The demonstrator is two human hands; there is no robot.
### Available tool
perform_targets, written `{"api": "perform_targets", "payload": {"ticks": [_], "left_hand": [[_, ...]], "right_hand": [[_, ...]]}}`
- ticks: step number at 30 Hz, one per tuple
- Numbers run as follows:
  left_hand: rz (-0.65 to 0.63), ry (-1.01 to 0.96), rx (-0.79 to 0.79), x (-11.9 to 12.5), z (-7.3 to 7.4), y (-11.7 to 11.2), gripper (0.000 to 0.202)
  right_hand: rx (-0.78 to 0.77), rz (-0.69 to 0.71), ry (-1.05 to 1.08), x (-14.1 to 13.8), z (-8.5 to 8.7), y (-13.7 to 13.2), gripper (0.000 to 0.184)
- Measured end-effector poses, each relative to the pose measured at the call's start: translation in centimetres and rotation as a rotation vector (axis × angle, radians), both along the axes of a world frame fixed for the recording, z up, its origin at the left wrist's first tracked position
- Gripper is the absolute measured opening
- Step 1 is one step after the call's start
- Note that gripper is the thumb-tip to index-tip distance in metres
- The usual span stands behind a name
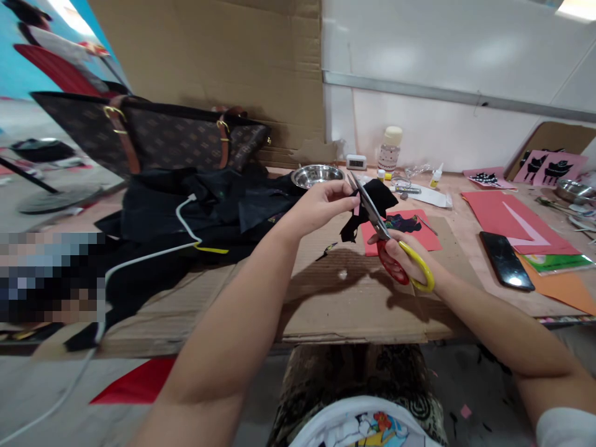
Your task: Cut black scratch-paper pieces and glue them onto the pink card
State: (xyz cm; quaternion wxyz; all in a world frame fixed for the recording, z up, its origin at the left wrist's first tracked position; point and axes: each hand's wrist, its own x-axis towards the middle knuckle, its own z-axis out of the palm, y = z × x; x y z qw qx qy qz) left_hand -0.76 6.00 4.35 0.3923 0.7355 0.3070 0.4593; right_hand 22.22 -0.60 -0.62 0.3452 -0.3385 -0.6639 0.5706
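My left hand [321,205] pinches a piece of black paper [372,208] and holds it up above the table. My right hand [405,257] grips scissors [395,261] with red and yellow handles. The blades point up and away and meet the black paper at its edge. Under the scissors lies a red sheet [428,233] with a dark cut-out shape on it. Both hands hover over a flat brown cardboard mat [326,298].
A patterned brown handbag [153,133] and black clothing [186,211] with a white cable fill the left. A steel bowl [317,175], glue bottle [390,149], black phone [506,261], red and orange sheets [512,220] and pink cut-out cards [552,166] lie beyond and to the right.
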Motion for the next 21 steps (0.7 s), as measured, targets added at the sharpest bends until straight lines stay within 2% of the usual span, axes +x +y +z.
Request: {"api": "perform_targets", "payload": {"ticks": [4, 7, 11, 14, 17, 21], "left_hand": [[0.029, 0.019, -0.003, -0.4, -0.2, 0.4, 0.026], [0.079, 0.001, -0.01, -0.5, -0.5, 0.8, 0.025], [0.205, -0.092, -0.003, -0.6, -0.9, 1.6, 0.021], [0.417, -0.25, -0.02, -0.6, -1.1, 2.3, 0.016], [0.596, -0.37, -0.003, -0.9, -1.2, 3.1, 0.018], [0.613, -0.361, -0.001, -0.9, -1.6, 3.5, 0.018]], "right_hand": [[-0.003, -0.024, -0.036, -0.3, 0.4, -0.1, 0.071], [0.022, -0.043, -0.056, -0.2, 0.2, 0.3, 0.071], [0.036, -0.179, -0.218, 0.4, -0.3, 1.8, 0.059], [0.201, -0.276, -0.454, 0.9, -0.2, 2.6, 0.049], [0.434, -0.259, -0.716, 0.7, -0.5, 2.4, 0.056], [0.596, -0.108, -0.928, -0.9, -1.6, 1.4, 0.062]]}}
